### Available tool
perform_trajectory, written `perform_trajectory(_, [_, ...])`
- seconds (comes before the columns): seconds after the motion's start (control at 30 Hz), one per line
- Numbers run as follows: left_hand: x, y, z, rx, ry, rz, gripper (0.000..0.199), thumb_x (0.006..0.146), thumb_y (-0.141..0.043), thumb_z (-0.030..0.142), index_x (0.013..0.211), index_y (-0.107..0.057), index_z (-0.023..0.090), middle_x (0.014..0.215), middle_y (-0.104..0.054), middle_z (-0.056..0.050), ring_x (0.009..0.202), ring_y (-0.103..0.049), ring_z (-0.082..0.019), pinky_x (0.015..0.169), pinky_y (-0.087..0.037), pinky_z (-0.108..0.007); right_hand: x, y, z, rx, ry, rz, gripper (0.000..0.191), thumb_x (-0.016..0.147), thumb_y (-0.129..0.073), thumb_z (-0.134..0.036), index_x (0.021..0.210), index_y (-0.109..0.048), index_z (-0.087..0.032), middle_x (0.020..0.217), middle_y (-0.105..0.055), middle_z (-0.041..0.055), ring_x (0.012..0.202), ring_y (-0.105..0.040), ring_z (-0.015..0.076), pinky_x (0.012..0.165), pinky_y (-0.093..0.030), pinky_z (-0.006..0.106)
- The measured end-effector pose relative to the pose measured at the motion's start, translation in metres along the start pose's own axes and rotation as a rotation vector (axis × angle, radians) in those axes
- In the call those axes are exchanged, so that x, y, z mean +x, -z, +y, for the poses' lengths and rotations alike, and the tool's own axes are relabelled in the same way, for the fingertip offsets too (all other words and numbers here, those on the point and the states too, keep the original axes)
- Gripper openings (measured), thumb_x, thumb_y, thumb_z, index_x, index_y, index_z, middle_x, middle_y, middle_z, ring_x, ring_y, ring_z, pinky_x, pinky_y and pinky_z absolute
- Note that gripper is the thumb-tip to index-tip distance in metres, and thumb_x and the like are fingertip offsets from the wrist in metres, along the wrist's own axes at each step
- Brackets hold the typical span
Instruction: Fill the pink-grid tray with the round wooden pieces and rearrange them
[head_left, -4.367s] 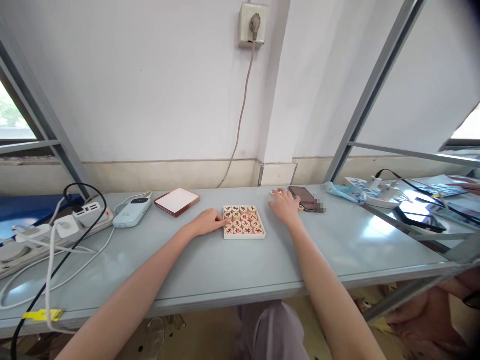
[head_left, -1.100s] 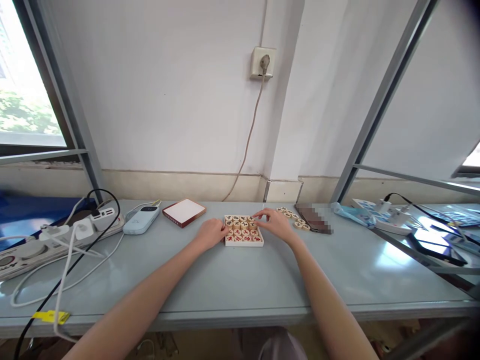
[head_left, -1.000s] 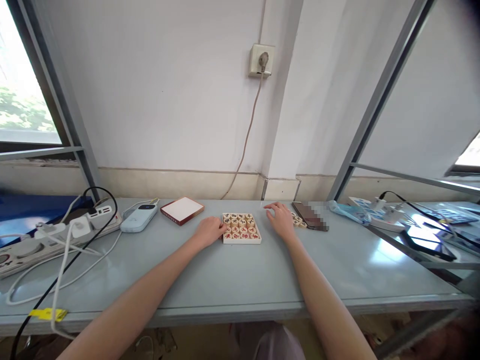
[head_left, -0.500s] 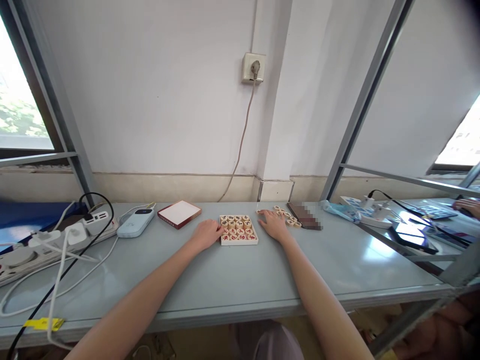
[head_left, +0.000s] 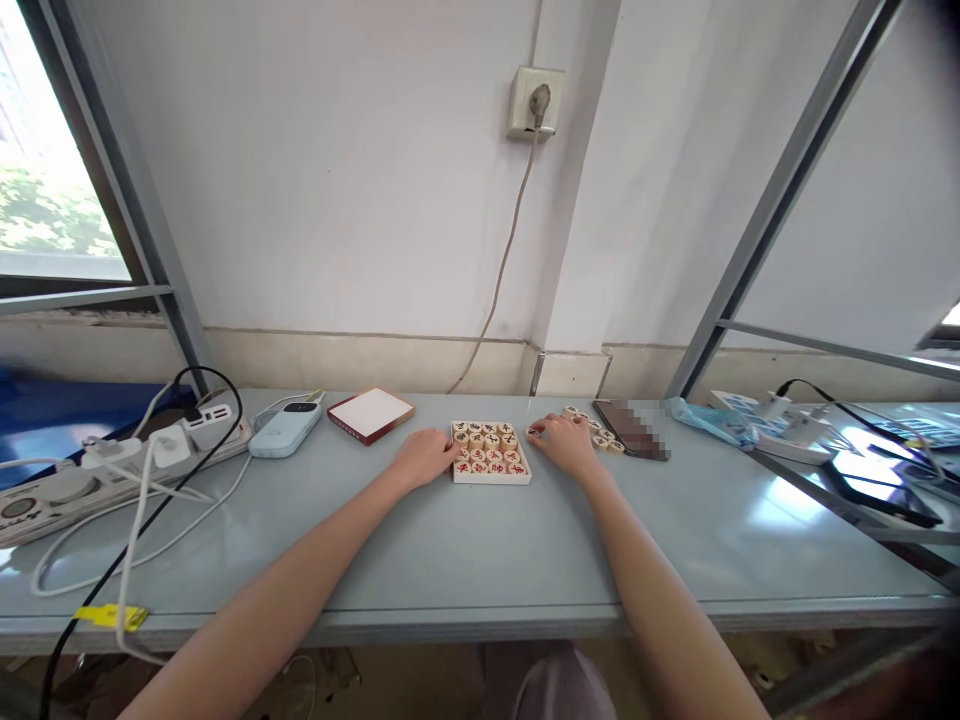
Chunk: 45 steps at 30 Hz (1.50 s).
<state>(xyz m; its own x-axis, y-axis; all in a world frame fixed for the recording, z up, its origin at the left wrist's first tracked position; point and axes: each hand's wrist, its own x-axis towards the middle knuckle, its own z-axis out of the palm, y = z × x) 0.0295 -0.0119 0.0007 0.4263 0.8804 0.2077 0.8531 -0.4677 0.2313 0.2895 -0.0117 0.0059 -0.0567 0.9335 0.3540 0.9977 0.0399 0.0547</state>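
A shallow white box holds rows of round Chinese chess pieces, black characters in the far rows and red ones in the near rows. My left hand is closed at the box's left edge, with the fingertips against its side. Just right of the box, my right hand has curled fingers on a Chinese chess piece at the table surface. Several loose pieces lie beyond and to the right of that hand, partly covered by it.
The box lid lies at the back left. Beside the loose pieces is a dark brown flat object. A light blue power bank, a power strip and cables occupy the left. Plastic wrap and chargers sit at right.
The camera view has turned, so the scene sits further right in the lower half. My right fingers have curled more around the piece. My left hand stays at the box edge.
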Motion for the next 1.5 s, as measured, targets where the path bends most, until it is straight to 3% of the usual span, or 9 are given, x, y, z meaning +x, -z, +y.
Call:
perform_trajectory(0.17, [-0.001, 0.007, -0.001, -0.096, 0.025, -0.048, 0.039, 0.082, -0.036, 0.031, 0.053, -0.057, 0.016, 0.058, -0.060, -0.005, 0.060, -0.053, -0.017, 0.058, -0.032, -0.026, -0.005, 0.020, -0.014, 0.174, -0.016, 0.136, 0.032, 0.082, -0.047, -0.046, 0.092, -0.067, -0.023, 0.097, -0.064, 0.0069, 0.094, -0.053, 0.0238, 0.081, -0.031, 0.038])
perform_trajectory(0.3, [0.003, 0.010, -0.012, -0.384, -0.013, -0.214, 0.043, 0.083, -0.032, 0.034, 0.059, -0.063, 0.016, 0.056, -0.060, -0.002, 0.056, -0.053, -0.013, 0.058, -0.034, -0.024, -0.012, 0.033, -0.050, 0.487, 0.259, 0.111, 0.036, 0.083, -0.045, -0.050, 0.103, -0.063, -0.026, 0.096, -0.062, 0.0039, 0.087, -0.054, 0.0185, 0.077, -0.036, 0.031])
perform_trajectory(0.4, [0.008, 0.009, -0.021, -0.531, -0.081, -0.287, 0.045, 0.083, -0.029, 0.032, 0.063, -0.066, 0.015, 0.055, -0.059, -0.002, 0.054, -0.051, -0.012, 0.057, -0.035, -0.023, -0.018, 0.031, -0.072, 0.515, 0.379, 0.052, 0.031, 0.083, -0.047, -0.045, 0.107, -0.060, -0.029, 0.093, -0.062, 0.0017, 0.092, -0.053, 0.0179, 0.082, -0.035, 0.032])
perform_trajectory(0.83, [0.006, 0.006, -0.021, -0.530, -0.108, -0.238, 0.056, 0.084, -0.031, 0.053, 0.062, -0.066, 0.015, 0.053, -0.058, -0.002, 0.055, -0.053, -0.013, 0.060, -0.037, -0.023, -0.023, 0.032, -0.083, 0.596, 0.376, -0.076, 0.018, 0.083, -0.049, -0.035, 0.095, -0.059, -0.027, 0.085, -0.065, -0.0013, 0.084, -0.055, 0.0162, 0.085, -0.031, 0.035])
perform_trajectory(0.97, [0.006, 0.007, -0.022, -0.509, -0.100, -0.233, 0.056, 0.083, -0.033, 0.056, 0.062, -0.066, 0.015, 0.053, -0.058, -0.002, 0.054, -0.053, -0.013, 0.059, -0.036, -0.023, -0.013, 0.024, -0.066, 0.476, 0.261, 0.035, 0.022, 0.085, -0.043, -0.034, 0.098, -0.059, -0.027, 0.097, -0.065, 0.0008, 0.092, -0.054, 0.0179, 0.086, -0.031, 0.037])
perform_trajectory(1.1, [0.005, 0.008, -0.023, -0.496, -0.121, -0.235, 0.058, 0.081, -0.035, 0.060, 0.061, -0.066, 0.015, 0.052, -0.057, -0.002, 0.053, -0.051, -0.013, 0.056, -0.035, -0.023, -0.003, 0.004, -0.021, 0.112, -0.136, 0.228, 0.033, 0.084, -0.040, -0.028, 0.111, -0.055, -0.020, 0.115, -0.058, 0.0108, 0.107, -0.046, 0.0262, 0.091, -0.027, 0.047])
perform_trajectory(1.23, [0.005, 0.007, -0.022, -0.480, -0.091, -0.240, 0.061, 0.081, -0.032, 0.062, 0.060, -0.065, 0.015, 0.051, -0.056, -0.002, 0.052, -0.051, -0.013, 0.056, -0.034, -0.024, -0.004, -0.018, 0.017, -0.110, -0.390, 0.167, 0.045, 0.084, -0.037, -0.026, 0.125, -0.045, -0.010, 0.137, -0.038, 0.0184, 0.128, -0.026, 0.0289, 0.097, -0.017, 0.060])
perform_trajectory(1.33, [0.006, 0.004, -0.021, -0.477, -0.065, -0.224, 0.062, 0.085, -0.026, 0.057, 0.059, -0.064, 0.016, 0.051, -0.056, -0.002, 0.054, -0.052, -0.013, 0.059, -0.035, -0.024, -0.005, -0.024, 0.025, -0.138, -0.388, 0.088, 0.043, 0.086, -0.032, -0.027, 0.121, -0.049, -0.011, 0.137, -0.039, 0.0176, 0.130, -0.022, 0.0293, 0.097, -0.010, 0.065])
perform_trajectory(1.5, [0.007, 0.002, -0.022, -0.452, -0.078, -0.214, 0.057, 0.085, -0.029, 0.054, 0.060, -0.064, 0.016, 0.051, -0.056, -0.001, 0.054, -0.052, -0.013, 0.059, -0.035, -0.023, -0.003, -0.016, 0.014, -0.087, -0.247, 0.051, 0.030, 0.084, -0.040, -0.024, 0.101, -0.062, -0.016, 0.111, -0.061, 0.0147, 0.110, -0.046, 0.0288, 0.097, -0.008, 0.064])
